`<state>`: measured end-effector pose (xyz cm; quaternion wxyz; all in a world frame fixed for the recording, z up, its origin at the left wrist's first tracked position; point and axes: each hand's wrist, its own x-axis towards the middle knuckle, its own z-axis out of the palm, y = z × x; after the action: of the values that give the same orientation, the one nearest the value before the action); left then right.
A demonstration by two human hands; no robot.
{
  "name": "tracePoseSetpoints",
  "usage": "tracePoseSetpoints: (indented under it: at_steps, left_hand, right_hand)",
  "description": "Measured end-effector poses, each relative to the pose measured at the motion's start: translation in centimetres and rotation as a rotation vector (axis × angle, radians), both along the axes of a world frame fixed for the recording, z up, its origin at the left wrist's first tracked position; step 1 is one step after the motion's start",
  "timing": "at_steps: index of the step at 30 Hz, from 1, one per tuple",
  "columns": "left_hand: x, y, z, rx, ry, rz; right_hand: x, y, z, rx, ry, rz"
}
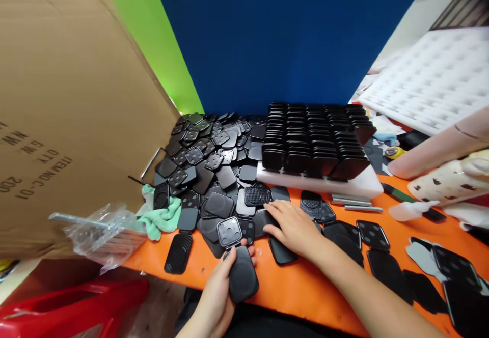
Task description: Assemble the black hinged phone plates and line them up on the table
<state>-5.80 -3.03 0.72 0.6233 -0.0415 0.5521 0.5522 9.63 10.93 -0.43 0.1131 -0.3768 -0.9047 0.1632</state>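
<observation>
A blue panel is standing upright at the back, and a large cardboard box is standing at the left, its inside not showing. The orange counter is running beneath the work. On it a white base is carrying upright black cases, packed edge-on in several columns. A loose pile of cases is spreading beside it, some opened out, some showing dotted faces. A clear plastic bag is lying crumpled near the box; its contents are hard to tell.

The hands are working apart. The right hand is reaching palm down, touching dark pieces at the pile's near edge; whether it is gripping one, I cannot tell. The left hand is holding an opened case over the counter's front edge, thumb on one side, fingers around the other. Good handling here probably means gripping by the rims, keeping fingers off the faces, not twisting the hinge, and lifting pieces singly rather than dragging them across neighbours.
</observation>
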Motion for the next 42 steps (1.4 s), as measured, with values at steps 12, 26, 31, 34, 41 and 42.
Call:
tracePoseSetpoints:
  at_steps: [12,26,31,34,41,42]
  left_hand:
    - [-1.9,1.6,0.5,0.049,0.088,0.172]
    - [-0.9,0.6,-0.4,0.064,-0.015,0.106]
    - [-0.9,0.5,-0.2,0.061,-0.058,0.104]
    - [-1.1,0.4,0.1,0.032,-0.092,0.083]
    - [-1.4,0.5,-0.2,0.000,-0.032,0.008]
    - [-1.4,0.6,-0.3,-0.001,-0.020,-0.005]
  right_hand:
    - [-1.3,1.9,-1.6,-0.062,-0.004,-0.002]
    - [-2.0,3.1,0.4,0.048,0.069,-0.069]
    - [1.7,-1.2,1.5,0.221,0.149,0.089]
    - [3.9,-5.0,1.2,0.318,0.181,0.204]
    - [5.9,-10.7,-0.2,0.379,0.167,0.217]
    - [6.0,-10.9,-0.6,0.367,0.163,0.194]
